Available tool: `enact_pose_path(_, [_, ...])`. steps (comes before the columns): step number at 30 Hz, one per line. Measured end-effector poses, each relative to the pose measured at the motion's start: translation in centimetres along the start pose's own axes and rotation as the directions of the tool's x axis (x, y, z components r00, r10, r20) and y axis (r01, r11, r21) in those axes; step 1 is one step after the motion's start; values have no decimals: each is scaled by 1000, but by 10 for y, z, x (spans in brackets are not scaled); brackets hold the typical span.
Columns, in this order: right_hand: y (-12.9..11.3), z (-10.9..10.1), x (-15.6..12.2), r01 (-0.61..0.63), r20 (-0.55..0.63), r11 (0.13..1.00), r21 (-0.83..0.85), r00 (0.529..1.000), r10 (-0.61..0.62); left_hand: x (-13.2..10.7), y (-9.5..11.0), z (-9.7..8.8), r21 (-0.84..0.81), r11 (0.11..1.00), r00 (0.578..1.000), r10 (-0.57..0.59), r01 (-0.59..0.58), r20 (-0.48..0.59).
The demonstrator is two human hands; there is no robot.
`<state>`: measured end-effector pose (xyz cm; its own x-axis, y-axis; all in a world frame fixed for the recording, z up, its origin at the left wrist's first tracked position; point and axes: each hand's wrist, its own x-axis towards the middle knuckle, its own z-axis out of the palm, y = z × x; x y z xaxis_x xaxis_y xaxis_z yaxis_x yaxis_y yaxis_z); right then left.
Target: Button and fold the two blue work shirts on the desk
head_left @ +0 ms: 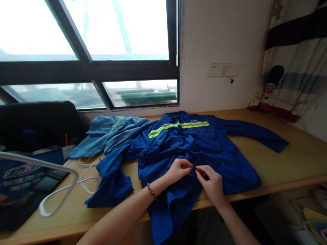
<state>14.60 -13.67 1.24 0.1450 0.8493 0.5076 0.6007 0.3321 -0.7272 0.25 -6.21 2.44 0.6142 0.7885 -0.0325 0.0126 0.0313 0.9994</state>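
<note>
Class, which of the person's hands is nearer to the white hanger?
Left. The left hand pinches the jacket to the right of the hanger; the right hand pinches it farther right.

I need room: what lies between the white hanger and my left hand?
The head view shows the jacket's crumpled blue sleeve lying there, between the white hanger and your left hand.

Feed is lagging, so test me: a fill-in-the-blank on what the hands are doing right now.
The left hand and right hand pinch the front of a dark ___ jacket.
The beaded bracelet is on the ___ wrist.
The jacket lies on a ___ table.
Missing: blue; left; wooden.
</note>
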Motion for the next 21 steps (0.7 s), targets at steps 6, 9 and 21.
enact_pose_path(6, [1,2,-4,73,-32,987,-145,996,-79,1,-2,7,-142,988,998,-53,55,12])
enact_pose_path(9, [2,2,-4,82,-1,987,-137,997,-83,4,-6,10,-126,990,996,-67,59,-57])
enact_pose_path(21, [-3,-1,-3,79,-6,996,-51,997,-80,5,-7,7,-301,950,987,-116,78,-108])
